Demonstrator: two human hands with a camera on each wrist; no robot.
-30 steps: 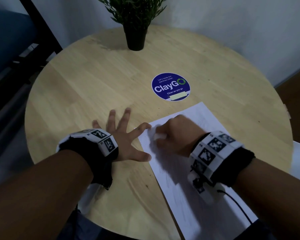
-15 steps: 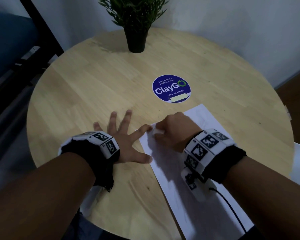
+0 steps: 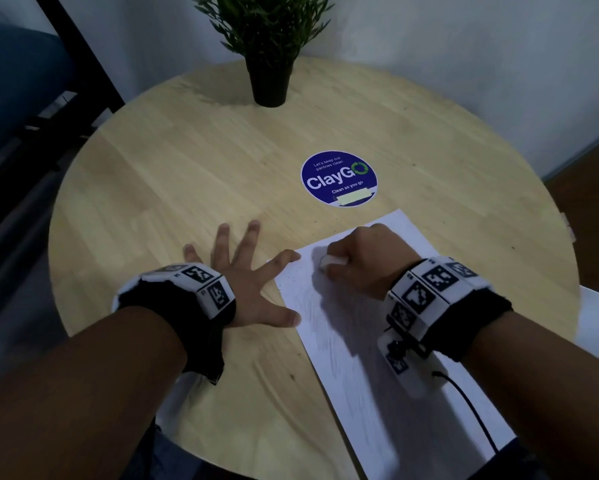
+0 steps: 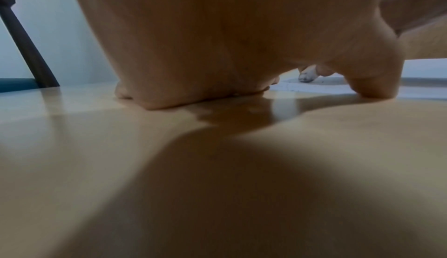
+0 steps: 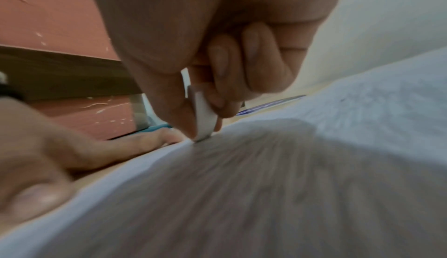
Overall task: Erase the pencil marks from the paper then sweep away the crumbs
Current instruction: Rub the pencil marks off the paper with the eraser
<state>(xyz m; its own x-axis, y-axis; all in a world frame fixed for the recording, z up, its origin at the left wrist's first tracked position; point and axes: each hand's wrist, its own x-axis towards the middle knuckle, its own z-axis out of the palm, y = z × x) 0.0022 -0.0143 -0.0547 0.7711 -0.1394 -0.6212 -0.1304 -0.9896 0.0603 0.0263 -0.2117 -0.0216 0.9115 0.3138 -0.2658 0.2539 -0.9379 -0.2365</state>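
Right hand (image 3: 363, 261) pinches eraser (image 3: 333, 261) on paper (image 3: 377, 393); left hand (image 3: 249, 282) flat

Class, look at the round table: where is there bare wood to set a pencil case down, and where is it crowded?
Bare wood: the wide stretch between the plant pot and the blue sticker, and the table's left side beyond the left hand. Crowded: the near right, where the paper lies under the right hand gripping the eraser.

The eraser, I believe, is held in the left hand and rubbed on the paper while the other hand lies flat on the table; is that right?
Not quite: the right hand holds the eraser on the paper, as the head view shows. The left hand lies flat on the table.
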